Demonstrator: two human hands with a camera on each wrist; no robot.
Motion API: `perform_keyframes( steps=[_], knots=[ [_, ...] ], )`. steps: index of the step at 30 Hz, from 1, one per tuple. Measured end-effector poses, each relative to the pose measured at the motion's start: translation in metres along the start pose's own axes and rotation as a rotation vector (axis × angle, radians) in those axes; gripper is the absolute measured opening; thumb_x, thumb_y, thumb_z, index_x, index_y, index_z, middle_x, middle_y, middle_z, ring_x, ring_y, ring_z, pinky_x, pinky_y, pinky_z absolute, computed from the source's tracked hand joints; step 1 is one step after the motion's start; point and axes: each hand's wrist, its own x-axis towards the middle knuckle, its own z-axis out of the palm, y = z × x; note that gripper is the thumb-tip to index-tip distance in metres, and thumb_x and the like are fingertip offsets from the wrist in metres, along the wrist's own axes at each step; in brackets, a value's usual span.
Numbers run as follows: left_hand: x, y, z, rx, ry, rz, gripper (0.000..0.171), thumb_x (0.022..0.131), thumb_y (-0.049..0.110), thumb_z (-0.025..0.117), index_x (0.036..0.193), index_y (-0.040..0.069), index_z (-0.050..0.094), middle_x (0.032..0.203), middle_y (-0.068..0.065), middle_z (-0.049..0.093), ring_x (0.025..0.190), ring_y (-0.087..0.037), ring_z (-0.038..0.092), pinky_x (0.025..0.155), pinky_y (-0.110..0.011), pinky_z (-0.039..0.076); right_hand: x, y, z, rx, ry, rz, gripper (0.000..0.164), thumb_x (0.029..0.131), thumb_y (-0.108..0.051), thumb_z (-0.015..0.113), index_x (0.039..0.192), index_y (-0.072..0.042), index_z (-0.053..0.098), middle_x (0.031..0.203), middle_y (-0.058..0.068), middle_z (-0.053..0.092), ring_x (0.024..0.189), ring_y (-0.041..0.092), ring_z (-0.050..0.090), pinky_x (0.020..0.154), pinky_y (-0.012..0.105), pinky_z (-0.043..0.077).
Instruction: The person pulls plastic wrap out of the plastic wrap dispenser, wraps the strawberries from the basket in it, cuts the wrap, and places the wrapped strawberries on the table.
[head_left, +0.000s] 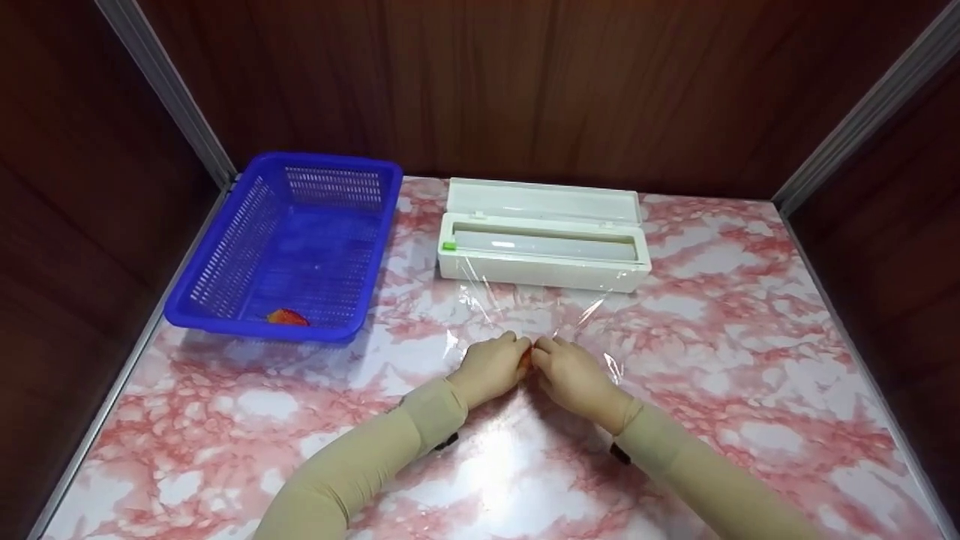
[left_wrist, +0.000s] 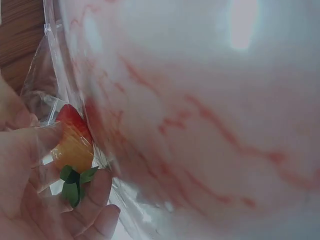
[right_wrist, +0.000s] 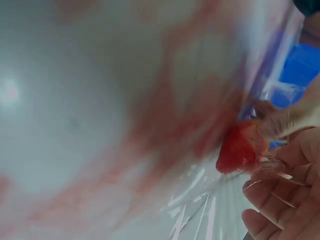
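A red-and-orange strawberry (left_wrist: pixel 75 142) with green leaves sits between the two hands, partly covered by clear cling film (right_wrist: pixel 192 205). My left hand (head_left: pixel 491 367) holds it through the film, fingers curled by the leafy end in the left wrist view. From the other side my right hand (head_left: pixel 577 379) pinches film against the fruit, its fingertips close to the red end in the right wrist view. In the head view the hands mostly hide the strawberry. The film runs back from them to a white dispenser box (head_left: pixel 544 274), whose lid stands raised behind a white roll (head_left: pixel 547 246).
A blue plastic basket (head_left: pixel 360 277) stands at the back left, with another red-and-yellow fruit (head_left: pixel 287 317) at its near end. Brown wood-grain panels (head_left: pixel 480 90) enclose the marbled table (head_left: pixel 750 375) at the back and sides. A green slider (head_left: pixel 449 246) sits on the box's left end.
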Motion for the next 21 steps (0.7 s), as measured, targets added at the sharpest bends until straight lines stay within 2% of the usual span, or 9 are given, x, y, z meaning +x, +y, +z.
perform_keyframes(
  steps=[9, 14, 21],
  knots=[
    [-0.001, -0.001, -0.002, -0.022, -0.026, 0.001, 0.017, 0.085, 0.031, 0.051, 0.092, 0.017, 0.058, 0.081, -0.002, 0.051, 0.063, -0.019, 0.055, 0.045, -0.031, 0.043, 0.011, 0.007, 0.006, 0.199, -0.081, 0.172, 0.007, 0.075, -0.005, 0.056, 0.074, -0.011, 0.053, 0.071, -0.002, 0.051, 0.063, 0.011, 0.047, 0.058, 0.025, 0.043],
    [0.001, -0.002, -0.001, -0.042, -0.019, -0.007, 0.014, 0.087, 0.029, 0.048, 0.087, 0.017, 0.056, 0.079, -0.001, 0.053, 0.062, -0.019, 0.055, 0.045, -0.031, 0.043, 0.016, 0.010, 0.012, 0.287, -0.087, 0.258, 0.007, 0.076, -0.003, 0.053, 0.074, -0.010, 0.052, 0.069, -0.001, 0.052, 0.064, 0.012, 0.048, 0.060, 0.027, 0.044],
    [0.005, -0.006, -0.001, -0.121, 0.003, -0.018, 0.011, 0.086, 0.027, 0.047, 0.085, 0.017, 0.051, 0.075, 0.001, 0.057, 0.065, -0.021, 0.058, 0.047, -0.033, 0.043, 0.020, 0.012, 0.017, 0.308, -0.068, 0.315, 0.009, 0.079, -0.004, 0.054, 0.072, -0.009, 0.049, 0.065, 0.001, 0.052, 0.062, 0.015, 0.049, 0.059, 0.028, 0.044]
  ],
)
